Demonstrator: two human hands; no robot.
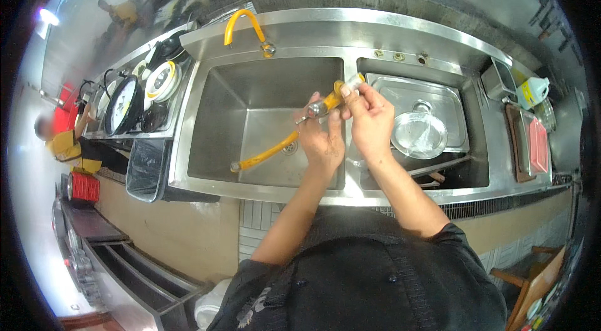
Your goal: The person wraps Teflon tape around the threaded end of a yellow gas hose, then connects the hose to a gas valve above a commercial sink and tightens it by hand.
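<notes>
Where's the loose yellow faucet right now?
Head view, near center: the yellow faucet is held in the left hand and right hand, its spout extending leftward over the left sink basin.

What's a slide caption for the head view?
Left hand and right hand hold a yellow faucet over a two-basin steel sink.

Hands, your own: two, left hand and right hand. Yellow taps, two: one mounted tap, one held tap. Sink basins before you, two: left basin and right basin. Drain in your left basin, one. Rectangular metal tray, one visible. Round shiny disc, one. Handled jug to your right, one. Dark bin to your left, one. Co-worker, one.
</notes>
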